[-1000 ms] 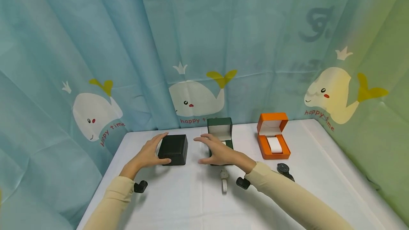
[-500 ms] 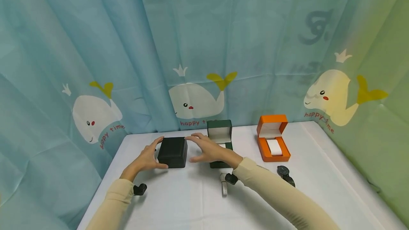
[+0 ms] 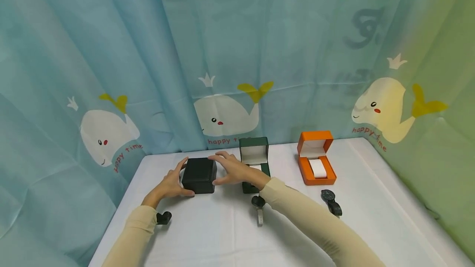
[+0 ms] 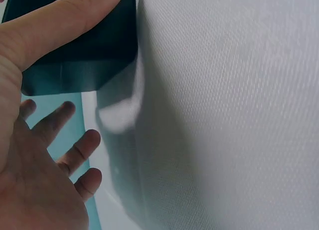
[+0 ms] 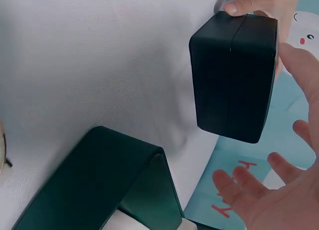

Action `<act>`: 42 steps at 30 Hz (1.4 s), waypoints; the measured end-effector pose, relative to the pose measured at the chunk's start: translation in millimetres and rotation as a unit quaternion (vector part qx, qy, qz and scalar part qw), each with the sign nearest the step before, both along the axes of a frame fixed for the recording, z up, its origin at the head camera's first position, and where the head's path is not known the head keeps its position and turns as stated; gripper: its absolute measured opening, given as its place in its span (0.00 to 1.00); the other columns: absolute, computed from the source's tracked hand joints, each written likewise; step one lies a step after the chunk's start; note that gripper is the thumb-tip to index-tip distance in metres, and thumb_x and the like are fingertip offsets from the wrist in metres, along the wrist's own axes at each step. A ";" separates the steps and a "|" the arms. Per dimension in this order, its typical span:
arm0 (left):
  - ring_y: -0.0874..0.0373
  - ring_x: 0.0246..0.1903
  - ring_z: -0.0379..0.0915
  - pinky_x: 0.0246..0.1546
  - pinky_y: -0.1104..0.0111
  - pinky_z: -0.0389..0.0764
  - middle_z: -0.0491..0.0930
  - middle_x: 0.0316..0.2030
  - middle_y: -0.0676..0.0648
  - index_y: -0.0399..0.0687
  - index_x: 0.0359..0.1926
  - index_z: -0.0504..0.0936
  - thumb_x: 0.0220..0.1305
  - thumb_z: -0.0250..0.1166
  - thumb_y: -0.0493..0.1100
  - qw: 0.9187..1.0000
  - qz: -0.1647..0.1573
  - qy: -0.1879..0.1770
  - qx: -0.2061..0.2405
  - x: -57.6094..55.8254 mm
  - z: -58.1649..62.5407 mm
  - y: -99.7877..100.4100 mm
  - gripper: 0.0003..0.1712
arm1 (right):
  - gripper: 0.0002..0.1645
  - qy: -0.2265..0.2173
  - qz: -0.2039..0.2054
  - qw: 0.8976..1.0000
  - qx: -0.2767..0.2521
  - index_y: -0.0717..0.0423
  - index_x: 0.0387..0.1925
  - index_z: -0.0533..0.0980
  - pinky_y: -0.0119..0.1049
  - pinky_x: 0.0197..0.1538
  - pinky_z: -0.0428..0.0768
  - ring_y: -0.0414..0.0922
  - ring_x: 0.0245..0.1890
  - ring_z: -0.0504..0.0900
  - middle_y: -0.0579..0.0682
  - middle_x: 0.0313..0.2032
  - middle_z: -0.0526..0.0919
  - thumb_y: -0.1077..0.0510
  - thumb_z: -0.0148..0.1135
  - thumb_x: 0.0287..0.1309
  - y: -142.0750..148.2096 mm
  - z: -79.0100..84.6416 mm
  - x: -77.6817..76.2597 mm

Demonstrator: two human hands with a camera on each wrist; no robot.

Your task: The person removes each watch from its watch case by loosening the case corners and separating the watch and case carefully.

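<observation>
Black box (image 3: 199, 175) sits closed at the far left of the tabletop (image 3: 219, 226). Left hand (image 3: 170, 184) holds its left side, thumb on the near face, fingers partly open around it. Right hand (image 3: 235, 170) is at its right side, fingers spread wide, gripping nothing. Farther right stand an open green box (image 3: 254, 150) and orange box (image 3: 316, 136); white watch (image 3: 260, 217) and black watch (image 3: 331, 202) lie nearer.

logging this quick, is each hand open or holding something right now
Left hand: open, thumb against the black box.
Right hand: open, fingers spread beside it.
</observation>
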State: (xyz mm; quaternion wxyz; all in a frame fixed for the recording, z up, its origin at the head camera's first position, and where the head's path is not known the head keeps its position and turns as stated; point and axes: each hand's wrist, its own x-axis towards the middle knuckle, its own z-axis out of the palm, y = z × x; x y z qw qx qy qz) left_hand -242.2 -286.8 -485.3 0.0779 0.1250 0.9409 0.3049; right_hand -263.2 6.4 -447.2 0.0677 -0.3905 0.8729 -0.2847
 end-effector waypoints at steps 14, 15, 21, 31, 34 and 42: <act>0.32 0.64 0.61 0.65 0.34 0.63 0.64 0.69 0.28 0.39 0.80 0.45 0.40 0.87 0.50 0.999 -0.029 -0.034 -0.004 -10.9 -7.5 0.8 0.76 | 0.58 -0.042 -0.028 0.998 0.042 0.39 0.81 0.54 0.66 0.68 0.66 0.68 0.75 0.55 0.59 0.80 0.47 0.39 0.75 0.57 -12.2 -9.4 -5.8; 0.31 0.65 0.61 0.65 0.34 0.62 0.63 0.70 0.28 0.39 0.80 0.44 0.40 0.87 0.49 0.999 -0.030 -0.038 -0.002 -11.4 -7.6 0.7 0.76 | 0.58 -0.043 -0.030 0.998 0.046 0.38 0.81 0.53 0.66 0.67 0.66 0.68 0.75 0.55 0.59 0.80 0.47 0.39 0.75 0.57 -13.4 -10.0 -5.9; 0.29 0.68 0.58 0.66 0.33 0.59 0.61 0.72 0.28 0.39 0.80 0.44 0.40 0.87 0.48 0.998 -0.036 -0.045 0.004 -13.3 -6.5 -1.6 0.76 | 0.59 -0.047 -0.042 0.996 0.061 0.36 0.82 0.52 0.66 0.68 0.66 0.66 0.76 0.55 0.57 0.81 0.46 0.37 0.75 0.56 -18.5 -12.0 -6.5; 0.28 0.70 0.56 0.67 0.33 0.58 0.61 0.72 0.27 0.39 0.80 0.48 0.40 0.87 0.49 0.998 -0.021 -0.059 0.003 -14.5 -11.1 -3.5 0.74 | 0.59 -0.046 -0.045 0.996 0.069 0.39 0.82 0.53 0.65 0.68 0.66 0.64 0.76 0.57 0.58 0.80 0.49 0.37 0.74 0.57 -22.5 -15.6 -5.7; 0.29 0.70 0.58 0.67 0.34 0.59 0.62 0.72 0.27 0.36 0.79 0.49 0.40 0.87 0.49 0.998 -0.024 -0.059 0.011 -14.8 -12.2 -3.9 0.73 | 0.59 -0.040 -0.050 0.996 0.069 0.38 0.81 0.53 0.63 0.67 0.68 0.63 0.75 0.58 0.57 0.80 0.51 0.36 0.74 0.56 -24.1 -17.9 -5.4; 0.31 0.70 0.60 0.68 0.35 0.59 0.64 0.71 0.28 0.36 0.78 0.51 0.39 0.88 0.47 0.998 -0.031 -0.053 0.035 -16.0 -12.2 -5.9 0.72 | 0.58 -0.035 -0.062 0.995 0.069 0.37 0.81 0.56 0.61 0.66 0.71 0.59 0.75 0.60 0.57 0.79 0.54 0.35 0.75 0.55 -28.2 -19.7 -8.1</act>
